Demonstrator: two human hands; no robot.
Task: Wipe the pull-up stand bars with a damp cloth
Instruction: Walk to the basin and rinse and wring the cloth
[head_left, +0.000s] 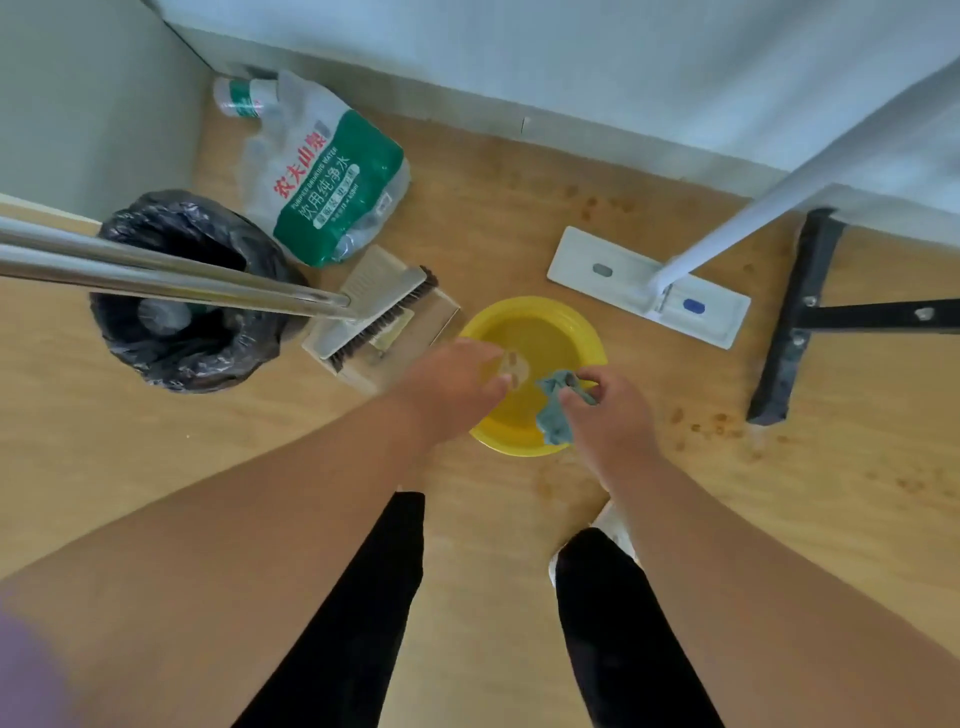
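The right hand pinches the blue cloth, which hangs down from its grip over the yellow bowl, while the open left hand waits just beside it.

Speckled wood floor — pale walls

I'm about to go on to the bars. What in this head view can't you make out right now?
- Pull-up stand: only a black floor foot shows; the bars are cut off by the right edge.
- Yellow basin: its near rim is hidden by both hands.
- Cloth: pinched by the right hand; dampness cannot be judged.
- Left hand: fingertips are motion-blurred.
- Bin: contents too dark, crossed by metal handles.
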